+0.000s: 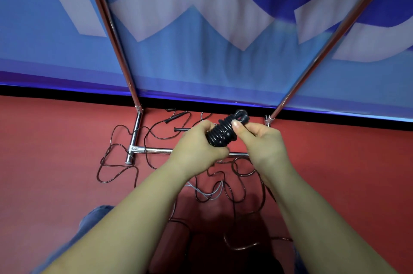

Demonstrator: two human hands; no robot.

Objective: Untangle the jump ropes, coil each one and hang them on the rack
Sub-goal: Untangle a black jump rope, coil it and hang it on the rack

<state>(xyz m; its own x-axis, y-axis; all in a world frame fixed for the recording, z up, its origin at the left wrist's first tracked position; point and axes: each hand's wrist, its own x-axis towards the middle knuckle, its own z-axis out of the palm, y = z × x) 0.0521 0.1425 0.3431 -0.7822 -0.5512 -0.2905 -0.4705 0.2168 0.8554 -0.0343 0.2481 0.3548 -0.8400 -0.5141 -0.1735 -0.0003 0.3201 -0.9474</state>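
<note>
Both hands, L [196, 144] & R [261, 139], clamped on tightly coiled black jump rope [221, 131] above chrome tube rack [136, 132]; loose thin ropes [116, 162] on red floor [55, 150].

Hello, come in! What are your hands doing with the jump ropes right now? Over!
Left hand grips coiled black rope; right hand pinches its top loop. Loose ropes tangled on floor round rack base. Nothing hung in view.
</note>
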